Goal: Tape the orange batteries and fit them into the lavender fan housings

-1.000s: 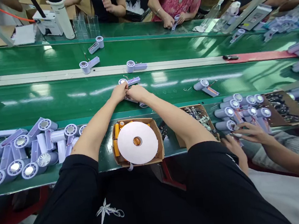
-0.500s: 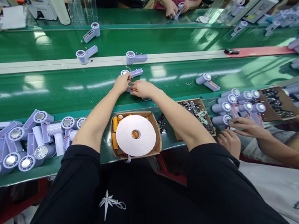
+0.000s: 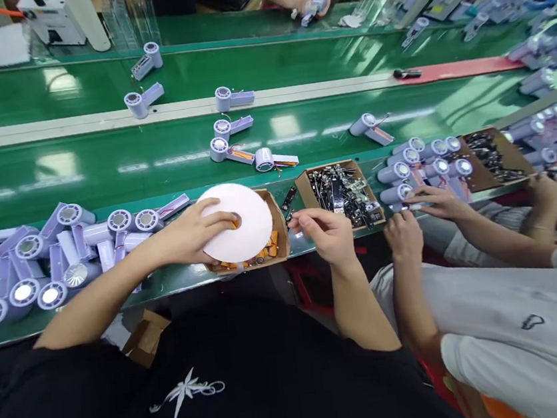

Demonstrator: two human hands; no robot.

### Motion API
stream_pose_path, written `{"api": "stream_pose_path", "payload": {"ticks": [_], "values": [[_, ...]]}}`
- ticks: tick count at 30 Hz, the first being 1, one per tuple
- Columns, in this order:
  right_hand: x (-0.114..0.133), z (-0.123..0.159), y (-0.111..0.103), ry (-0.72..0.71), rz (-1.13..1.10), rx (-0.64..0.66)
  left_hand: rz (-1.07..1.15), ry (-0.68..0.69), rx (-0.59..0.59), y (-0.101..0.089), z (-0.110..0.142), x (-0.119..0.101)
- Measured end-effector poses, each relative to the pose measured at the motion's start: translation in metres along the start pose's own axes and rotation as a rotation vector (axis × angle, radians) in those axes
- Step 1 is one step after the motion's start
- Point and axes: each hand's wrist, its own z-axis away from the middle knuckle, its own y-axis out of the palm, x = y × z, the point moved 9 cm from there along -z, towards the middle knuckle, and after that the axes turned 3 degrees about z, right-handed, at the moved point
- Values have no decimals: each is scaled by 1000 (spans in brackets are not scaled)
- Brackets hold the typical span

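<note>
My left hand grips a flat white reel by its left side, fingertips at the centre hole. The reel is tilted over a cardboard box holding orange cylindrical batteries. Right of this box, my right hand is closed in a pinch; whatever is between the fingertips is too small to name. Small black parts lie just beyond the right fingertips. Ahead on the green belt rest lilac fan housings, some with orange batteries showing in their handles.
Many lilac housings are piled on the left. A box of circuit boards and small parts stands to the right. Beside me on the right, a co-worker's hands work by more housings. Across the belt, another person handles a housing.
Both my hands have drawn back from the housings on the belt. The left has taken hold of the white reel, now tilted; the right has come down beside the box.
</note>
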Motion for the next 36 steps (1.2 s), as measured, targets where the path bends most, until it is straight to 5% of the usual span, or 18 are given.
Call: {"api": "stream_pose_path", "payload": {"ticks": [3,8,11,13,15,17,19,24,30,36], "values": [[6,14,54,95,-16,261,-68,-84,-386,-28,33,-5],[34,75,178,-72,-49,872,-183,-259,-724,-18,100,5],[31,96,207,-189,43,1181,-161,-408,-838,-18,137,22],[23,85,202,-224,57,1291,-148,-502,-858,-20,155,29],[13,42,187,-256,154,1110,-150,-538,-848,-19,162,29],[3,-10,167,-306,420,768,-156,-542,-834,-14,157,25],[-4,-40,162,-379,700,574,-152,-540,-805,-6,146,23],[-15,-57,182,-502,882,551,-154,-520,-710,8,118,16],[-15,-69,142,-343,533,431,-169,-503,-691,7,118,10],[-2,-32,151,-468,326,784,-173,-505,-667,16,118,15]]}}
